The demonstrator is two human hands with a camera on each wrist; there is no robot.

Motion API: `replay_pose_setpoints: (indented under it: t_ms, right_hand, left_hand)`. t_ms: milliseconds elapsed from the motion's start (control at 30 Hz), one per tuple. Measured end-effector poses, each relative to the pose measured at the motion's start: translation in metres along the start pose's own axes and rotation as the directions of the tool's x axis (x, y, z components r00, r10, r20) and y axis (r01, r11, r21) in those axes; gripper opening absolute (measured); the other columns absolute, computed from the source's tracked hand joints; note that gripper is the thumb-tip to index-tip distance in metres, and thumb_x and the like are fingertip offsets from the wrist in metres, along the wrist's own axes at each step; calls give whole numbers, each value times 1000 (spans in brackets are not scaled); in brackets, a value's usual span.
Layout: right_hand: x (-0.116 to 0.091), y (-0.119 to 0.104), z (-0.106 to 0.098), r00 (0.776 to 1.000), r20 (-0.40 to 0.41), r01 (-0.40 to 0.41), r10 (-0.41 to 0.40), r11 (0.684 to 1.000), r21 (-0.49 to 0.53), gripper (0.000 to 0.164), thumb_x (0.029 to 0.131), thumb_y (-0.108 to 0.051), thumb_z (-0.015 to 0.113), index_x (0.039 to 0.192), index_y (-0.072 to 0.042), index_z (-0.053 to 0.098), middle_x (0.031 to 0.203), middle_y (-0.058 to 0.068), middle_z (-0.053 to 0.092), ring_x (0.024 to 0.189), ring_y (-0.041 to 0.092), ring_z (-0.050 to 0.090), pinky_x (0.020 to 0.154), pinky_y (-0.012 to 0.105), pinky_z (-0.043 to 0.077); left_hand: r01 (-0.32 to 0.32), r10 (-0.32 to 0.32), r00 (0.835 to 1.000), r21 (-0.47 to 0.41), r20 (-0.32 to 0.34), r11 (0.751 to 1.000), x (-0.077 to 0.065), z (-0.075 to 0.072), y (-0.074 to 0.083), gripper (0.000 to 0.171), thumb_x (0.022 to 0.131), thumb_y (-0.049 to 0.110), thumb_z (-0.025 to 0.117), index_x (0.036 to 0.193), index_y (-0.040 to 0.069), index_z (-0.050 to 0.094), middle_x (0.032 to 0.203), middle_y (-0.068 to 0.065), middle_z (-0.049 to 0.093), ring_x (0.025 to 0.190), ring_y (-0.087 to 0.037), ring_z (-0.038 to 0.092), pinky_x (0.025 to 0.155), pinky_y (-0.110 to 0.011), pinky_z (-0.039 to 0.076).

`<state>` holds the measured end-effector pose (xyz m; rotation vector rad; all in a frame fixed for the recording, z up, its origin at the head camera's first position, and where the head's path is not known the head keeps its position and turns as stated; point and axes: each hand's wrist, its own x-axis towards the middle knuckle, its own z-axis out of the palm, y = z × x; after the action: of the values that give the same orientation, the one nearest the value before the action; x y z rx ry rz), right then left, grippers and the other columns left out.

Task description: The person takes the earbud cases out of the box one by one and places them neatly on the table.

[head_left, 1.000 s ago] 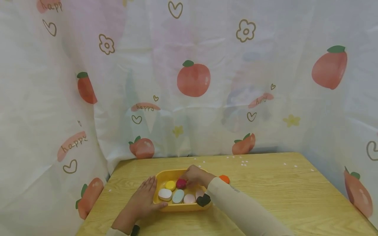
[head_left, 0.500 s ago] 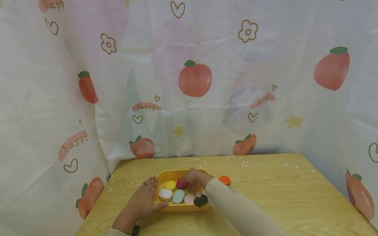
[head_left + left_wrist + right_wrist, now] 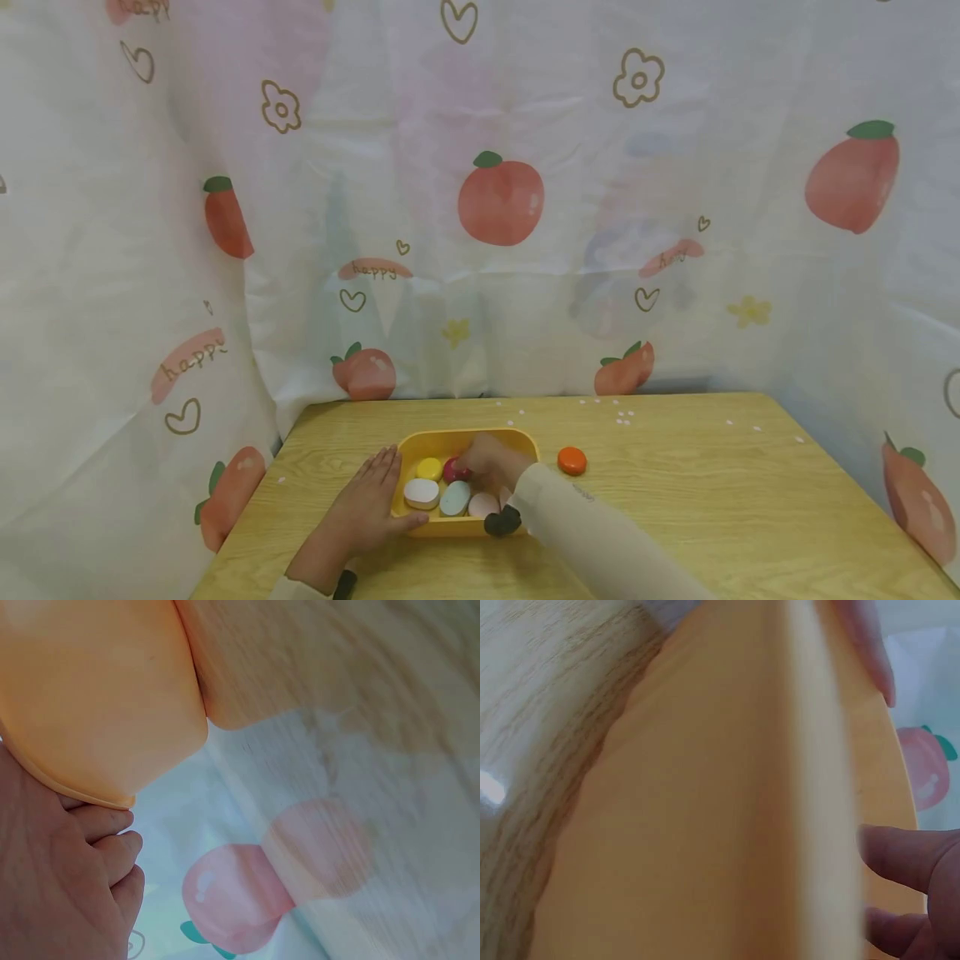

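Note:
A yellow tray sits on the table and holds several smooth, pebble-like rounded pieces. My left hand lies against the tray's left end, fingers straight along the wall and thumb at the front rim; the left wrist view shows its fingertips at the rim. Reaching inside, my right hand pinches a dark red rounded piece, partly covered by the fingers. Close by are a yellow piece, a white one, a pale green one and a pale pink one. The tray wall hides the right fingertips in the right wrist view.
An orange rounded piece lies on the wooden table, right of the tray. Small white flecks dot the table's back. A fruit-patterned white curtain stands behind and at both sides.
My right hand has shifted slightly left and lower inside the tray, with the dark red piece moving left beside the yellow one. The left hand stays on the tray.

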<state>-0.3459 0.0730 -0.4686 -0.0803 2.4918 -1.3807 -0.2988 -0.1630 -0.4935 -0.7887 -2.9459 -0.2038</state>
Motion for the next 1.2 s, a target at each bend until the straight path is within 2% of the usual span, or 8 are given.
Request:
replay_pose_setpoints:
  t_ms: [100, 267, 500, 967, 1200]
  right_hand:
    - [0, 1, 3, 999, -32, -5, 5, 1000, 5, 10, 83, -4, 72, 80, 5, 68, 72, 7, 58, 68, 21, 53, 65, 29, 48]
    - [2, 3, 9, 998, -68, 11, -6, 997, 74, 8, 80, 1, 73, 79, 6, 66, 73, 7, 59, 68, 19, 54, 64, 29, 49]
    - [7, 7, 15, 989, -146, 32, -33, 999, -6, 12, 76, 3, 76, 72, 4, 64, 67, 4, 52, 65, 19, 48, 60, 27, 42]
    - [10, 15, 11, 986, -165, 39, -31, 998, 41, 16, 76, 2, 77, 79, 2, 62, 75, 8, 59, 70, 19, 55, 62, 30, 50]
    - [11, 17, 11, 990, -140, 42, -24, 991, 129, 15, 80, 3, 75, 86, 3, 62, 82, 9, 62, 76, 19, 60, 69, 32, 55]
  left_hand:
    - [-1, 1, 1000, 7, 0, 1000, 0, 0, 1, 109, 85, 79, 41, 150, -7, 25, 157, -20, 20, 145, -30, 16, 116, -46, 13]
    - [-6, 6, 1000, 21, -16, 1000, 0, 0, 1, 107, 86, 78, 42, 150, -7, 27, 157, -21, 22, 145, -31, 17, 116, -47, 14]
    - [6, -6, 1000, 10, -2, 1000, 1, -2, 1, 108, 85, 78, 43, 150, -6, 27, 157, -20, 22, 145, -32, 17, 116, -47, 14]
    - [3, -4, 1000, 6, 12, 1000, 3, -1, -2, 109, 85, 79, 41, 151, -6, 24, 158, -18, 20, 145, -29, 16, 116, -45, 13]
    - [1, -1, 1000, 1, 6, 1000, 3, 2, -3, 110, 84, 80, 40, 151, -6, 25, 158, -19, 20, 145, -30, 17, 116, -46, 14]
